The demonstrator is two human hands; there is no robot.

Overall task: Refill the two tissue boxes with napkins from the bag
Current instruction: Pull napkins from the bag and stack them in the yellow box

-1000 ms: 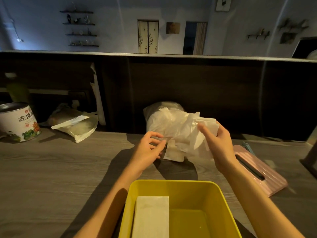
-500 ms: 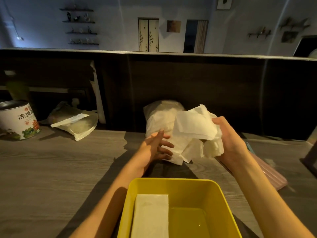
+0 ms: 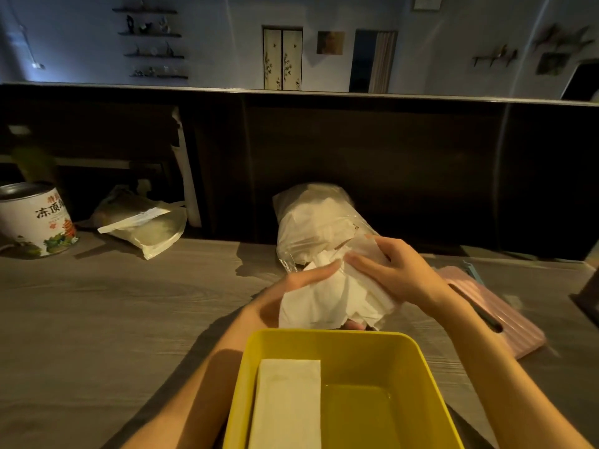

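The fingers [image 3: 363, 265] of the right hand [image 3: 398, 277] lie fairly straight over the top of a loose wad of white napkins [image 3: 334, 303], pressing it from above, with the thumb tucked under and hidden. The left hand [image 3: 291, 293] cups the same wad from below and at 9 o'clock, its fingers reaching up along the paper. The wad hangs between the two palms, just above the far rim of the yellow tissue box [image 3: 408, 358].

That yellow box sits open at 6 o'clock, closest to the viewer. A flat folded stack of napkins [image 3: 287, 403] lies along its left half; its right half shows bare yellow floor.

Just beyond the hands, at 12 o'clock, the clear plastic bag [image 3: 311, 222] lies on the wooden surface [image 3: 113, 303] with more white napkins inside; its crumpled mouth faces the hands and touches the wad.

At 3 o'clock, partly behind the right forearm, the pink tissue box [image 3: 505, 315] rests on the surface with its ribbed face and dark slot upward. Whether anything is in it cannot be told.

At 9 o'clock, well apart from the boxes, a printed tin can [image 3: 35, 218] stands upright near the edge of the view, and beside it lies a second plastic bag [image 3: 146, 225] with a flat pale sheet on it.

A dark panelled wall [image 3: 389, 157] rises behind the surface and closes off the far side. Above it a pale room wall carries small shelves [image 3: 149, 43].
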